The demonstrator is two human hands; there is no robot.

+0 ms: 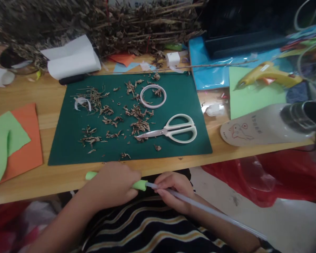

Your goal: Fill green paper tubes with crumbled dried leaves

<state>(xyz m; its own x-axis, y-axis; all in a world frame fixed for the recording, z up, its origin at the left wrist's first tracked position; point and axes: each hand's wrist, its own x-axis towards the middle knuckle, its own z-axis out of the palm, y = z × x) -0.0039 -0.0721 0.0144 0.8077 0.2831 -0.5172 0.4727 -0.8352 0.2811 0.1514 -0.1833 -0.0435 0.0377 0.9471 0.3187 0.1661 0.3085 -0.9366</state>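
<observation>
My left hand is wrapped round a light green tube, which looks like rolled paper and pokes out on both sides of the fist. My right hand pinches a long, translucent whitish stick near its end. That end meets the tube's right opening; how far inside it reaches is hidden. Beyond the hands, a green cutting mat carries white-handled scissors, lying with blades to the left. Dried leaf bits, thin stems and a ring of tape are on the mat too.
At right, a white bottle lies on its side near the table edge, below a yellow glue gun. Green and orange paper is at left. A white paper roll and bundled dried plants line the back.
</observation>
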